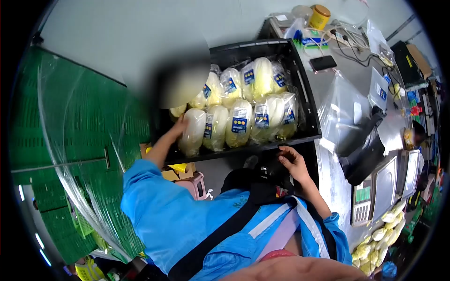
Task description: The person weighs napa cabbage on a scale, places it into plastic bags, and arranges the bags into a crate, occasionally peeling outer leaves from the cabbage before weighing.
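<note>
My left hand (180, 127) is closed round the side of a plastic-wrapped napa cabbage (192, 133) at the left end of the near row. That cabbage lies in a black crate (307, 100) with several other wrapped napa cabbages (239, 124), in two rows. Most show blue labels; no label shows on the held one. Just outside the crate's near rim is my right hand (294, 164), its fingers slightly bent and apart with nothing visible in them. A blurred patch hides the crate's far left corner.
Green crates (89, 140) under clear film stand at left. The metal table (328, 175) at right bears a phone (323, 62), cables, plastic bags (344, 112), a black bag (365, 157) and a scale (375, 194). More napa cabbages (382, 239) lie lower right. A pink stool (198, 186) stands below the crate.
</note>
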